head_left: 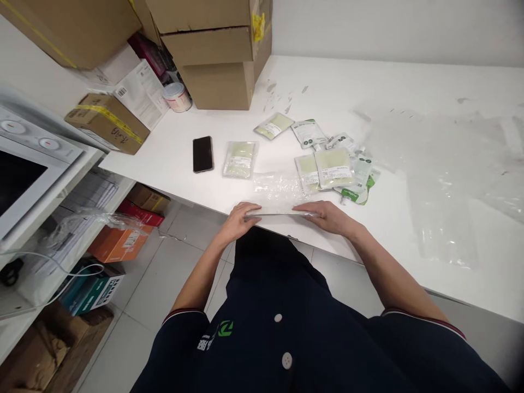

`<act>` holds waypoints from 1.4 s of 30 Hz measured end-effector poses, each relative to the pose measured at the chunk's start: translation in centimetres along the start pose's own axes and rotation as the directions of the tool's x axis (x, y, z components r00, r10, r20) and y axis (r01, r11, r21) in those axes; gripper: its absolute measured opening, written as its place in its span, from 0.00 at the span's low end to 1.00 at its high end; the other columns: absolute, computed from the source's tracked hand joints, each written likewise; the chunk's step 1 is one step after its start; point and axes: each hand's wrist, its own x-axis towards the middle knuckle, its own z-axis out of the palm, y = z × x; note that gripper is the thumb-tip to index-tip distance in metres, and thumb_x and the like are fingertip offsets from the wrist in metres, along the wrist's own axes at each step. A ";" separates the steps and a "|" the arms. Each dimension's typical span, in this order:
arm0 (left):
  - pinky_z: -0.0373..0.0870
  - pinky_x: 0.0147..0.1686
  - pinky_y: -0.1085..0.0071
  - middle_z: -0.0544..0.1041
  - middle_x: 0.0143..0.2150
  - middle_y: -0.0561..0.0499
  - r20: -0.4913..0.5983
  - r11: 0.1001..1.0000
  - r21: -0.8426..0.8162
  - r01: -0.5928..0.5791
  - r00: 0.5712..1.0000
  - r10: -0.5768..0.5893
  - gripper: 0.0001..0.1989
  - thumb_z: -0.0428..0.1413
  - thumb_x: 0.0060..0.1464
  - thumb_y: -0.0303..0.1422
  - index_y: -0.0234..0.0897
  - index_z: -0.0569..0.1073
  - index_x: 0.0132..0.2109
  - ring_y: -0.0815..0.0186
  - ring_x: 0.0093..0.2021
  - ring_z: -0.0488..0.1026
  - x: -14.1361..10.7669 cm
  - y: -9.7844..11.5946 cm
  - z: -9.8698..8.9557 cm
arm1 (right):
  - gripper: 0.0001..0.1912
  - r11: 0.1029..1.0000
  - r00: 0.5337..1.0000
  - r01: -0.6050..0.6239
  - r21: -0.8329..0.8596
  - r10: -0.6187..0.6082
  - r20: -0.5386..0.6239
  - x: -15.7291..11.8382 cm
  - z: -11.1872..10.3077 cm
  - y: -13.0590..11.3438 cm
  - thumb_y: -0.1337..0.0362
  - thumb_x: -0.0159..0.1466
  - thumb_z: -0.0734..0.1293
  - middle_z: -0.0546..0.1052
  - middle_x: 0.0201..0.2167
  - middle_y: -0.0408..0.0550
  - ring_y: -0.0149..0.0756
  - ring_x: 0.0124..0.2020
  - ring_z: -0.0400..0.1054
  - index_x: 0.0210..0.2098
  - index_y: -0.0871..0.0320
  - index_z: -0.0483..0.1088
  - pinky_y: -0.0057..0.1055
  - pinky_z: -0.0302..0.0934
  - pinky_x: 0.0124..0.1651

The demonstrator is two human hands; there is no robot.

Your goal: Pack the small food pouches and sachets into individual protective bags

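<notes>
Near the table's front edge, my left hand (pixel 241 220) and my right hand (pixel 325 216) pinch opposite ends of a thin flat packet (pixel 282 213), seen almost edge-on. Clear plastic wrap (pixel 276 187) stretches away from it over the table. Beyond my left hand lies a pale green packet (pixel 239 159) in clear plastic. Another green packet (pixel 274 126) rests farther back. Past my right hand, two more green packets (pixel 334 168) overlap a loose pile of white and green pouches (pixel 309 134).
A black phone (pixel 203 154) lies on the white table (pixel 172 174). Cardboard boxes (pixel 219 84) and a round tin (pixel 177 97) stand at the back left. Clear plastic sheeting (pixel 442 207) spreads over the right side. A microwave (pixel 36 158) sits on shelving at the left.
</notes>
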 end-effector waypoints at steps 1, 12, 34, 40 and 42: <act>0.69 0.49 0.65 0.75 0.49 0.47 -0.068 0.998 -0.010 0.068 0.995 -0.069 0.14 0.55 0.58 0.41 0.42 0.75 0.48 0.60 0.51 0.71 0.5 -0.1 0.5 | 0.19 0.996 0.997 -0.068 0.054 0.069 -0.019 0.3 -0.2 0.0 0.54 0.66 0.63 0.77 0.52 0.45 0.41 0.52 0.72 0.54 0.49 0.73 0.42 0.65 0.55; 0.54 0.30 0.69 0.72 0.29 0.52 -0.235 0.849 0.246 0.468 0.878 -0.416 0.16 0.46 0.63 0.46 0.41 0.63 0.32 0.61 0.33 0.69 5.8 1.4 1.4 | 0.13 0.865 0.804 -0.501 0.023 0.475 -0.358 5.2 1.9 0.5 0.60 0.70 0.54 0.76 0.28 0.48 0.38 0.31 0.68 0.35 0.57 0.66 0.33 0.59 0.37; 0.65 0.39 0.62 0.76 0.35 0.41 -0.221 0.765 0.460 0.452 0.892 -0.394 0.19 0.38 0.67 0.43 0.38 0.68 0.41 0.52 0.43 0.73 4.7 3.2 2.9 | 0.19 0.650 0.746 -0.665 -0.367 0.597 -0.296 4.8 2.0 -2.2 0.57 0.73 0.45 0.78 0.33 0.54 0.46 0.34 0.72 0.47 0.59 0.62 0.34 0.54 0.33; 0.65 0.45 0.58 0.75 0.40 0.40 -0.210 0.796 0.479 0.370 0.929 -0.305 0.16 0.42 0.66 0.39 0.37 0.70 0.36 0.52 0.47 0.68 3.5 3.2 3.0 | 0.19 0.649 0.749 -0.661 -0.376 0.600 -0.280 4.9 2.2 -2.4 0.57 0.73 0.47 0.79 0.36 0.56 0.46 0.36 0.73 0.47 0.59 0.64 0.34 0.55 0.35; 0.65 0.47 0.57 0.74 0.42 0.39 -0.204 0.773 0.516 0.370 0.929 -0.309 0.16 0.42 0.66 0.38 0.35 0.71 0.38 0.51 0.48 0.67 3.3 3.4 3.2 | 0.18 0.643 0.750 -0.659 -0.390 0.603 -0.274 5.1 2.3 -2.5 0.57 0.73 0.47 0.79 0.36 0.56 0.47 0.37 0.73 0.47 0.58 0.64 0.34 0.55 0.35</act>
